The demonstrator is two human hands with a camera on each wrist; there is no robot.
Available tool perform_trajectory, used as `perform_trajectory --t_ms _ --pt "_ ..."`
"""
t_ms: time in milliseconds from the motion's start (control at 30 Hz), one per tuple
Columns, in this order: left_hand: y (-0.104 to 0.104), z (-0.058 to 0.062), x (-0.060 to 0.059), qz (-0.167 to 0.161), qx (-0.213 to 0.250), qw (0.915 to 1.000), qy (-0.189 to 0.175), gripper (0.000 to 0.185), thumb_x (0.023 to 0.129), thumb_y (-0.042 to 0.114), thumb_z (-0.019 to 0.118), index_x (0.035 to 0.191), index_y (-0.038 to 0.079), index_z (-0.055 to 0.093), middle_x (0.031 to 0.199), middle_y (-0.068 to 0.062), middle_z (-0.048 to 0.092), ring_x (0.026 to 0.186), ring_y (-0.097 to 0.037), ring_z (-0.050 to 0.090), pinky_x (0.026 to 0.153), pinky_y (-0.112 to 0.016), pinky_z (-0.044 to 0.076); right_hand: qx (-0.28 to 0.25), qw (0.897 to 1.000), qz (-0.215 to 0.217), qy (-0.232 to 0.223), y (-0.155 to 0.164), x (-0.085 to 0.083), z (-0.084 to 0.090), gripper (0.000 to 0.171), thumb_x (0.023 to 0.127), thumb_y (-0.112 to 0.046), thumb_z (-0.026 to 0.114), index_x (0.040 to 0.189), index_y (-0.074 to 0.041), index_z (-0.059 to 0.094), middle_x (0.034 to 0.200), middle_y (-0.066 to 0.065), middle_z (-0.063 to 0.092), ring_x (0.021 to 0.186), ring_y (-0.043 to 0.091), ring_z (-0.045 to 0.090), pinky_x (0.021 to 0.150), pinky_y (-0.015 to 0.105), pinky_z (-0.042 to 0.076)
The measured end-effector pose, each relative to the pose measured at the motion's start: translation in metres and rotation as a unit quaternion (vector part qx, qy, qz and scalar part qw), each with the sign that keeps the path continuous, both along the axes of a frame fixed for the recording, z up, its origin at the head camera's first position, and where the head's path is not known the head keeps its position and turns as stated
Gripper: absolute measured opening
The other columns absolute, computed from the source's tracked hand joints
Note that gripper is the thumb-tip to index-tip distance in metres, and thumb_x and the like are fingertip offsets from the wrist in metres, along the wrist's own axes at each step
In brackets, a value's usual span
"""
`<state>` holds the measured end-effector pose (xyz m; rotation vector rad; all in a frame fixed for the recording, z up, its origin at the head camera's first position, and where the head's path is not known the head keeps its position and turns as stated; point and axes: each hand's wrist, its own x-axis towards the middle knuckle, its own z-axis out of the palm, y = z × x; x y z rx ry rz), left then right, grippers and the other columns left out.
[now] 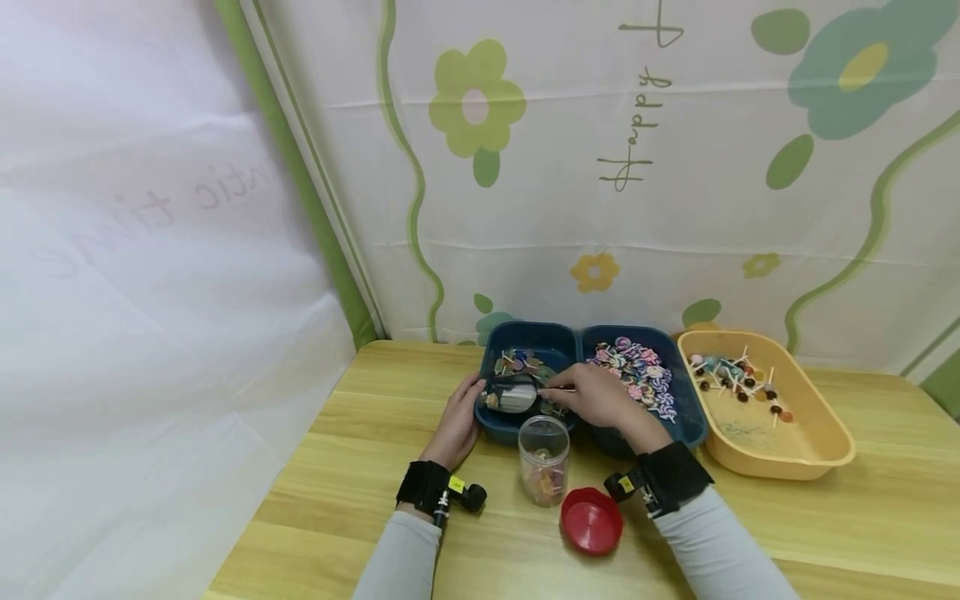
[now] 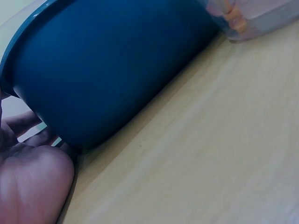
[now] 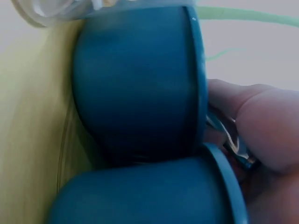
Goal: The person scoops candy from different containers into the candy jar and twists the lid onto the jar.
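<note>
Nearest the camera, a red lid (image 1: pixel 592 521) lies flat on the wooden table (image 1: pixel 862 517) toward its front edge, just beside a clear jar (image 1: pixel 543 459) that stands upright and open with a few small coloured pieces in its bottom. Behind the jar, toward the back edge, sits a dark blue tray (image 1: pixel 525 333) with two compartments side by side. Its left compartment holds a scatter of small candies, and both hands meet over it. The left hand (image 1: pixel 459 421) rests against the tray's outer left wall, its fingers curled over the rim onto a small clear bag (image 1: pixel 512 395) that lies in that compartment; the left wrist view shows only the palm pressed close to the blue wall. The right hand (image 1: pixel 596 398) reaches in from the right with fingers bent, pinching a thin stick-like piece (image 1: pixel 558 389) at the bag's mouth. The tray's right compartment is heaped with pink and purple swirled candies (image 1: pixel 636 375). Touching the tray on the right, a yellow tub (image 1: pixel 810 454) holds several lollipops (image 1: pixel 738 379) on white sticks.
</note>
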<state>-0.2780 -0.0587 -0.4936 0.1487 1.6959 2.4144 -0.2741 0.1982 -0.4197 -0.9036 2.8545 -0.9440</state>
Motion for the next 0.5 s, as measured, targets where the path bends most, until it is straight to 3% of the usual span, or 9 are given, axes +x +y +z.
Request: perform_trajectory --t_ms 133,300,500 --pt "0.000 -0.001 -0.001 0.000 0.005 0.9999 0.010 0.050 0.115 0.028 0.033 0.159 0.005 0.032 0.163 -0.015 0.030 0.152 -0.026 0.025 0.124 -0.042 0.024 -0.083 0.994 0.053 -0.041 0.011 -0.004 0.002 0.021 0.104 -0.016 0.062 0.110 -0.006 0.080 0.085 0.010 0.073 0.071 0.024 0.063 0.063 0.027 0.048" --pt "0.000 -0.002 -0.002 -0.001 0.021 0.9993 0.030 0.047 0.115 0.024 0.028 0.156 0.003 0.037 0.157 -0.013 0.038 0.148 -0.024 0.031 0.122 -0.040 0.026 -0.133 0.986 0.083 -0.060 0.022 -0.009 0.004 0.024 0.105 -0.013 0.060 0.117 -0.003 0.077 0.093 0.008 0.075 0.067 0.015 0.053 0.064 0.026 0.043" --pt "0.001 -0.003 -0.002 -0.002 0.013 0.9995 0.028 0.048 0.115 0.026 0.029 0.158 0.006 0.036 0.163 -0.010 0.033 0.153 -0.022 0.024 0.124 -0.040 0.021 -0.148 0.983 0.065 -0.084 0.031 -0.009 0.009 0.027 0.106 -0.018 0.059 0.122 -0.003 0.075 0.117 0.012 0.074 0.100 0.024 0.065 0.088 0.027 0.053"
